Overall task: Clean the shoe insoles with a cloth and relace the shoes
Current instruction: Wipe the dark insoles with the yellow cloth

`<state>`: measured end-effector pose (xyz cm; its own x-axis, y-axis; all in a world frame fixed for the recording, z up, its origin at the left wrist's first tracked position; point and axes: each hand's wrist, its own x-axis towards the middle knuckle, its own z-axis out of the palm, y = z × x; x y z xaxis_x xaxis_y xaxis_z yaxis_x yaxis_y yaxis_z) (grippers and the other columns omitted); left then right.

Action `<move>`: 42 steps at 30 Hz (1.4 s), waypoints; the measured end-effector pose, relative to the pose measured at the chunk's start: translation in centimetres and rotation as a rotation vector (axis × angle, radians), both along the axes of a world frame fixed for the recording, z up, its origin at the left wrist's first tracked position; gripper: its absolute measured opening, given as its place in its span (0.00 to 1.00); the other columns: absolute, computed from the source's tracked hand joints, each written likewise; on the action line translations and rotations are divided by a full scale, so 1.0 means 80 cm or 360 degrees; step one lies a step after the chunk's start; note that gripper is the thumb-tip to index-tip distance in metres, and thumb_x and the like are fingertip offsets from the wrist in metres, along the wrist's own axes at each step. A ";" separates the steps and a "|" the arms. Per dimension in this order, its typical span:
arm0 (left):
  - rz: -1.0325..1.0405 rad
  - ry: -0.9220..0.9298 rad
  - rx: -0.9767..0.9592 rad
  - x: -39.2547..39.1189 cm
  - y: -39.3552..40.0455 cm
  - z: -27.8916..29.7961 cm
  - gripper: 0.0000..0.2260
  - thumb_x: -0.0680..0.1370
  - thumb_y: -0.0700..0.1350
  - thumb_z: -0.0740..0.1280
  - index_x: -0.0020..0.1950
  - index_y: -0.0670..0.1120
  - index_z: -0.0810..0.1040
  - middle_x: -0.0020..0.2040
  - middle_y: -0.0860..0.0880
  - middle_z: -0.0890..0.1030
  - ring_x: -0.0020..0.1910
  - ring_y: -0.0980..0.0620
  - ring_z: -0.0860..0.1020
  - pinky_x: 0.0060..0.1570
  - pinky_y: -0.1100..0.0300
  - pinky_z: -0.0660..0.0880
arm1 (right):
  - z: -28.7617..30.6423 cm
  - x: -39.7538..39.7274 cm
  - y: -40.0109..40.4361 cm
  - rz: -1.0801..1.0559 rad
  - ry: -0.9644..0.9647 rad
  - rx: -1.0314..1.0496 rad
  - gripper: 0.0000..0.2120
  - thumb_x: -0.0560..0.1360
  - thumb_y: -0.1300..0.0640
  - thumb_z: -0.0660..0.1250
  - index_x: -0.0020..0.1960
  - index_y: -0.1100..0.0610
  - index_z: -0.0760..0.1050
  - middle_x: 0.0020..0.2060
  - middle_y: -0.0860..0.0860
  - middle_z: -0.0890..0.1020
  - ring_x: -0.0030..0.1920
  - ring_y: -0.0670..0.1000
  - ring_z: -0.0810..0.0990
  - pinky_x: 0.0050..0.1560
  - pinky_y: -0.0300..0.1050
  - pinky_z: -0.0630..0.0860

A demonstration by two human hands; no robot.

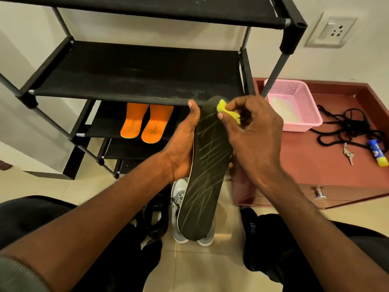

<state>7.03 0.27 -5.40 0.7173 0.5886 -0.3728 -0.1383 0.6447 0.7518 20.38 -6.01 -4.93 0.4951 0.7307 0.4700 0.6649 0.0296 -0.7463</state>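
Far left: black shoe rack [134, 70], flat matte fabric shelves on grey metal tubes with black plastic joints. On a lower shelf sit two orange insoles [146, 123], smooth, foot-shaped, side by side and touching. Your left hand [181, 144] cups the dark insole [204, 165] from its left edge, palm against the side, thumb up near the toe end; fingers wrap behind it, so it's a firm hold on the insole. The insole is long, flat, rounded at both ends, dark olive-black with thin pale crisscross lines, held nearly upright in mid-frame, heel toward you. Below it on the glossy tiled floor: a grey-white knit sneaker [179, 209], partly hidden by the insole, with a black shoe [153, 218] just left of it. Your right hand [252, 133] pinches a crumpled yellow cloth [226, 109] between thumb and fingertips, pressed on the insole's toe end. Right: a maroon cabinet top [315, 161] carries a pink perforated plastic basket [294, 102], tangled black laces [353, 125], metal keys [348, 153], and a blue-and-yellow tube [377, 152].
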 end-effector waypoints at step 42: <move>0.0223 -0.0136 0.0070 0.005 0.014 0.040 0.31 0.85 0.64 0.50 0.64 0.40 0.80 0.63 0.39 0.83 0.61 0.43 0.83 0.57 0.53 0.82 | 0.009 -0.048 -0.011 0.0378 0.0289 -0.0077 0.09 0.76 0.58 0.77 0.56 0.54 0.86 0.47 0.45 0.85 0.49 0.42 0.84 0.48 0.35 0.81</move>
